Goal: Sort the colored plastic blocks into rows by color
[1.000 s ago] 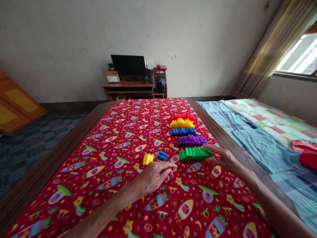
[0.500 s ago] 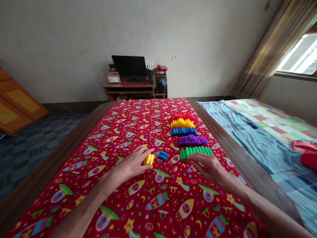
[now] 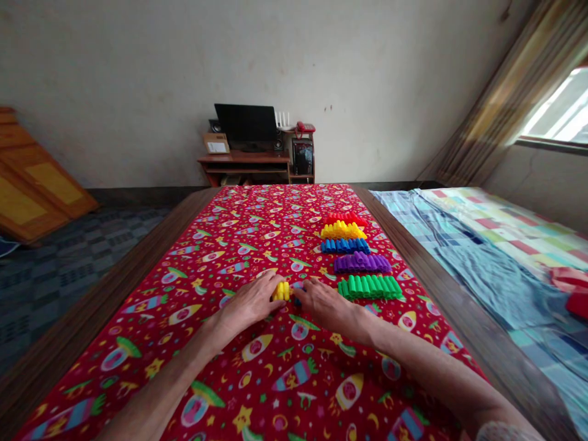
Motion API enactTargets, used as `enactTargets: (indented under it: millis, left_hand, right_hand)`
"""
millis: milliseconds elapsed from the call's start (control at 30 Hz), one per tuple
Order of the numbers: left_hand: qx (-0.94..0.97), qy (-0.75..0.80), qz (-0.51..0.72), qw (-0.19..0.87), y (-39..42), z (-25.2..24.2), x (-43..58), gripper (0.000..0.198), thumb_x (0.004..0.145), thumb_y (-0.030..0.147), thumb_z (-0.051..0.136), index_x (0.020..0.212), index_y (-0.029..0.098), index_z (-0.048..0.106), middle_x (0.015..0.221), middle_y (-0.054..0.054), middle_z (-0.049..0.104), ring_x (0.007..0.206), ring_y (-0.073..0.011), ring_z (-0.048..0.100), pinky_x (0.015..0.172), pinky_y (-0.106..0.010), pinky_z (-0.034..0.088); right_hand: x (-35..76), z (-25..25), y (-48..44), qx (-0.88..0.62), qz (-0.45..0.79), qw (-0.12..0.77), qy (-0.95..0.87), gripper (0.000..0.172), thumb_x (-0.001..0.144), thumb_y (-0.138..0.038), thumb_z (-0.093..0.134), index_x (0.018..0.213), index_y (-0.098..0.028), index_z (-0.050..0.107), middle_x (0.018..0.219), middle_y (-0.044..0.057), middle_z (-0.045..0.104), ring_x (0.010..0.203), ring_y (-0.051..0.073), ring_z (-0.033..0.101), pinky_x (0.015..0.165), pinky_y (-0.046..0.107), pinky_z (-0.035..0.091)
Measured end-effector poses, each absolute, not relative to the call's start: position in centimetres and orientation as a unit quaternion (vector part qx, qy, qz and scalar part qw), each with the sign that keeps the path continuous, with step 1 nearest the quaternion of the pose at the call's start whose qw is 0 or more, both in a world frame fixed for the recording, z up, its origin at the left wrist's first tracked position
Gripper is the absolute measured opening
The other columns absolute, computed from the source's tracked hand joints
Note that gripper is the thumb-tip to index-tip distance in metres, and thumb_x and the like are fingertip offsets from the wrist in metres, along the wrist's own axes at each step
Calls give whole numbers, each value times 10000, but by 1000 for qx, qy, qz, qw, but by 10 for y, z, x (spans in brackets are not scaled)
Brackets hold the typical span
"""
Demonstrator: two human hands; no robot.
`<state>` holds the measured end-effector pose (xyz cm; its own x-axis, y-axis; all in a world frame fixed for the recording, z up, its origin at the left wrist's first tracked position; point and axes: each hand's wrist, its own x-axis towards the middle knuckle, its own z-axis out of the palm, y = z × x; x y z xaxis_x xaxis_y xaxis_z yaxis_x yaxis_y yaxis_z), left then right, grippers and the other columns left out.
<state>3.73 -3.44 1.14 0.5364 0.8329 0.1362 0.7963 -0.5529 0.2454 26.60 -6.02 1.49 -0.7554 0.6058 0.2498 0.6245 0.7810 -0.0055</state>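
We spot yellow block [image 3: 282, 290] mid counter [image 3: 257, 220], left of green row [image 3: 370, 286]. Our left hand [image 3: 250, 304] touches it, right hand [image 3: 328, 306] just beside; grip pinched or loose, cannot tell. Likely light, stiff, ridged plastic: pinch sides.

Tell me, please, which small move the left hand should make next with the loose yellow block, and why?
Probably it should pinch the yellow block and lift it off the tablecloth. The left hand has its fingers touching that block, but no firm grip shows, and the right hand crowds it from the other side. A row of yellow blocks lies farther along.
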Motion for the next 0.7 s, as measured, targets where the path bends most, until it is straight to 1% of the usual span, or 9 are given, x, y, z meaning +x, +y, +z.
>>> enactTargets:
  millis: [100, 200, 267, 333, 433, 533, 633, 700]
  left_hand:
    - [874, 462, 127, 80, -34, 13, 41, 258, 880, 330, 592, 1110, 216, 574, 1133, -87, 612, 1083, -246, 603, 945, -369, 478]
    - [873, 460, 140, 79, -32, 12, 45, 257, 871, 348, 591, 1094, 223, 566, 1079, -61, 603, 995, -225, 613, 874, -344, 500]
    - [872, 461, 146, 83, -30, 11, 46, 283, 864, 358, 595, 1108, 220, 559, 1086, -57, 600, 982, -224, 615, 845, -340, 511]
    - [869, 460, 157, 91, -28, 10, 46, 314, 863, 368, 594, 1134, 212, 559, 1096, -62, 602, 983, -228, 623, 840, -344, 518]
    - [865, 459, 183, 92, -26, 10, 45, 356, 870, 402, 578, 1171, 214, 571, 1111, -70, 607, 977, -230, 638, 833, -338, 527]
    - [866, 456, 190, 82, -25, 10, 45, 380, 883, 439, 552, 1186, 212, 581, 1108, -75, 613, 951, -228, 650, 812, -324, 537]
    - [869, 450, 191, 72, -25, 7, 44, 377, 892, 444, 543, 1183, 207, 584, 1087, -74, 615, 941, -228, 653, 811, -321, 538]
    - [872, 445, 194, 64, -24, 4, 44, 374, 896, 443, 540, 1185, 210, 583, 1077, -71, 612, 940, -228, 652, 805, -323, 540]
  right_hand:
    - [275, 20, -56, -305, -17, 151, -940, 259, 916, -204, 527, 1165, -151, 575, 984, 104, 672, 929, 216, 621, 860, 333, 516]
    - [291, 44, -41, -281, 29, 192, -940, 313, 909, -281, 592, 1199, -165, 577, 1043, 92, 690, 953, 192, 634, 828, 291, 503]
    - [307, 66, -24, -306, 36, 213, -927, 300, 901, -276, 617, 1184, -175, 600, 1075, 90, 693, 970, 192, 638, 823, 290, 494]
    - [329, 85, -2, -360, 17, 220, -906, 284, 879, -241, 645, 1155, -176, 633, 1048, 89, 701, 948, 203, 643, 809, 300, 490]
    - [367, 95, 30, -459, -11, 185, -869, 416, 808, -194, 714, 1214, -157, 629, 988, 103, 709, 872, 212, 653, 753, 297, 490]
    - [396, 87, 54, -476, -23, 144, -867, 518, 786, -168, 725, 1282, -116, 586, 988, 120, 715, 891, 222, 654, 763, 299, 492]
    - [408, 75, 65, -463, -43, 119, -877, 556, 782, -165, 724, 1314, -136, 567, 1031, 122, 717, 931, 236, 654, 789, 315, 502]
    - [410, 71, 67, -454, -50, 108, -883, 536, 787, -175, 720, 1305, -155, 582, 1043, 119, 718, 935, 245, 658, 799, 332, 511]
